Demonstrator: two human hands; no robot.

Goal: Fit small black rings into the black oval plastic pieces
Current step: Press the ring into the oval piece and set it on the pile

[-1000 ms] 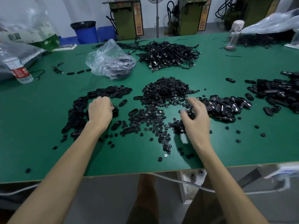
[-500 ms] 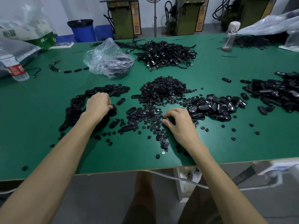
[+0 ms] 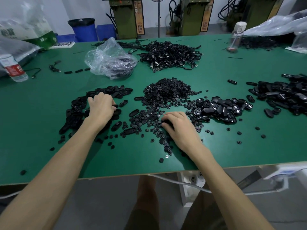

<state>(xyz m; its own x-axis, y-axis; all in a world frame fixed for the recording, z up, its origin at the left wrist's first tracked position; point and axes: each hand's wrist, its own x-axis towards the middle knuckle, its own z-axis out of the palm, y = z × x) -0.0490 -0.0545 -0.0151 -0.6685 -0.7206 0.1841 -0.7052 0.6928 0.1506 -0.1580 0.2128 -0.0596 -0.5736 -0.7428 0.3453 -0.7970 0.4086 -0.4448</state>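
Observation:
A heap of small black rings (image 3: 167,90) lies mid-table and spreads toward me. To its left is a spread of matte black oval pieces (image 3: 76,110). My left hand (image 3: 101,108) rests on that spread, fingers curled round one oval piece at its fingertips. Over the near scatter of rings sits my right hand (image 3: 178,128), knuckles up, thumb and forefinger pinching at a ring; the ring itself is mostly hidden. A pile of glossy oval pieces (image 3: 219,108) lies just right of that hand.
A larger pile of oval pieces (image 3: 285,95) sits at the far right of the green table (image 3: 41,100). Behind are a crumpled plastic bag (image 3: 111,58), a heap of black cables (image 3: 169,53), a water bottle (image 3: 15,68) and a clear bottle (image 3: 235,37). Loose rings dot the front.
My right hand has come down and left from near the glossy pile onto the near rings, fingers curling in. The left hand has stayed on the oval pieces.

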